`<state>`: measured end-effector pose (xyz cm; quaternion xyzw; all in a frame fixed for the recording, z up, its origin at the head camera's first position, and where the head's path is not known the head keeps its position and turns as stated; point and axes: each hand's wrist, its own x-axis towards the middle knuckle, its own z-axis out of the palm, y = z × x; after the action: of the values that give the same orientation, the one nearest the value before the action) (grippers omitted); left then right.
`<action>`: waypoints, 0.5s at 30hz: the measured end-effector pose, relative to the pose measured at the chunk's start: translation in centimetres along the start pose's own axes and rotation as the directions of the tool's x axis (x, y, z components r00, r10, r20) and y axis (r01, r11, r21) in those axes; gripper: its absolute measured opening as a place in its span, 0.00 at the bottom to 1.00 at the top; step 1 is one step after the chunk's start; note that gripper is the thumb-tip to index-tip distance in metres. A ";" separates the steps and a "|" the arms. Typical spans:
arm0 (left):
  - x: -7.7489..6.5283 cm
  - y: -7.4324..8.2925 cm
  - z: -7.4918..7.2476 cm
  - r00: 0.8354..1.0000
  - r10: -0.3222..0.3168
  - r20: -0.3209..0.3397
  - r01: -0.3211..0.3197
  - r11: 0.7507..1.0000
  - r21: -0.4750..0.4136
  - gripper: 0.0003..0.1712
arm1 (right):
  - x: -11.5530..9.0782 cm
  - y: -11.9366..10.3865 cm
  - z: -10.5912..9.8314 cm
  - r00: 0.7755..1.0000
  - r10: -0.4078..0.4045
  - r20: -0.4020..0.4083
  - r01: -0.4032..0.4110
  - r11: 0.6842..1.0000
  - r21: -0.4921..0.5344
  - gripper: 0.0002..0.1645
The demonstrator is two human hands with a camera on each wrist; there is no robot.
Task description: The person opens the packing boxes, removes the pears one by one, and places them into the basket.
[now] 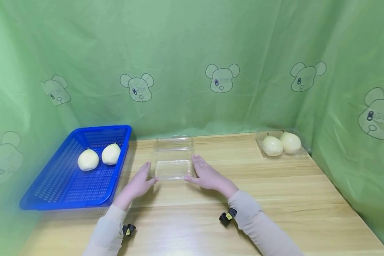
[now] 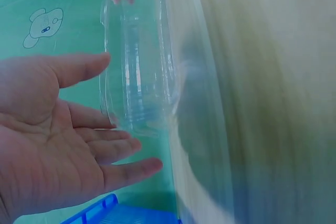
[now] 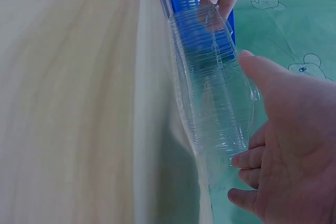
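Note:
A clear plastic clamshell container (image 1: 172,170) lies on the wooden table with its lid (image 1: 174,144) folded back toward the green curtain. My left hand (image 1: 139,185) is at the container's left side, thumb near the front corner and fingers spread. In the left wrist view, the thumb and fingertips of the left hand (image 2: 68,135) come right up to the plastic edge. On the opposite side, my right hand (image 1: 208,175) has its fingers extended along the edge. The right wrist view shows the right hand (image 3: 289,129) with thumb and fingertips at the container wall.
At the left stands a blue plastic basket (image 1: 75,192) with two pale pears (image 1: 88,160) inside. A second clear container (image 1: 261,144) holding two pears (image 1: 272,145) sits at the table's back right corner. Green curtains (image 1: 185,42) surround the table (image 1: 192,227).

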<state>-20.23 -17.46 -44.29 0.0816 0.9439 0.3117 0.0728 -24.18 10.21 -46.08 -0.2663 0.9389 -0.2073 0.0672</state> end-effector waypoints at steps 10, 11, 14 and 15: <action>-1.5 -0.6 -0.6 0.997 -0.057 -0.044 0.058 0.998 0.017 0.42 | 1.4 -1.4 0.6 0.999 -0.036 0.033 0.036 0.999 -0.001 0.61; -1.6 -0.7 -0.6 0.997 -0.063 -0.049 0.064 0.998 0.018 0.42 | 1.5 -1.6 0.7 0.999 -0.039 0.036 0.039 0.999 -0.001 0.61; -2.0 -0.9 -0.8 0.994 -0.097 -0.051 0.097 0.995 0.006 0.42 | 2.0 -2.1 1.0 0.998 -0.048 0.040 0.048 0.999 0.002 0.61; -2.1 -0.9 -0.8 0.993 -0.102 -0.056 0.102 0.995 0.003 0.42 | 2.1 -2.2 1.1 0.998 -0.053 0.039 0.053 0.999 0.004 0.60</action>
<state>-18.47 -19.08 -44.00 0.0246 0.9494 0.3069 0.0619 -24.67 6.98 -46.17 -0.2949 0.9298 -0.2051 0.0802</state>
